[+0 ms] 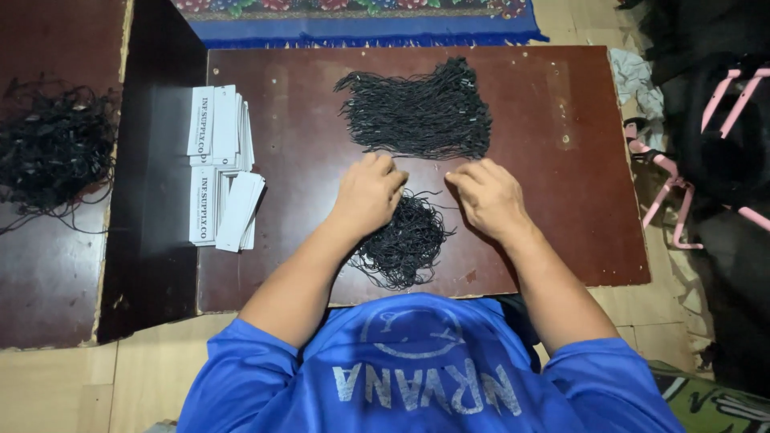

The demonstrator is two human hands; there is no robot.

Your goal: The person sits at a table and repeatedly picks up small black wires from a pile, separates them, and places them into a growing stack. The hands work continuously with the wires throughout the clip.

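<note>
On a dark brown low table (pixel 561 120) my left hand (pixel 367 195) and my right hand (pixel 489 198) rest close together, fingers curled and pointing toward each other. A tangled bundle of thin black strings (pixel 405 244) lies just under and between them, and my left hand touches its upper edge. A thin strand seems pinched between the fingertips, but it is too small to be sure. A larger, straighter pile of black strings (pixel 421 112) lies right beyond the hands. Two stacks of white paper tags (pixel 220 164) sit at the table's left side.
A second dark board (pixel 48 265) at the left carries another tangle of black strings (pixel 52 148). A blue patterned rug (pixel 361 24) lies beyond the table. Pink-framed objects (pixel 682 192) and dark bags crowd the right side. My blue shirt (pixel 425 377) fills the bottom.
</note>
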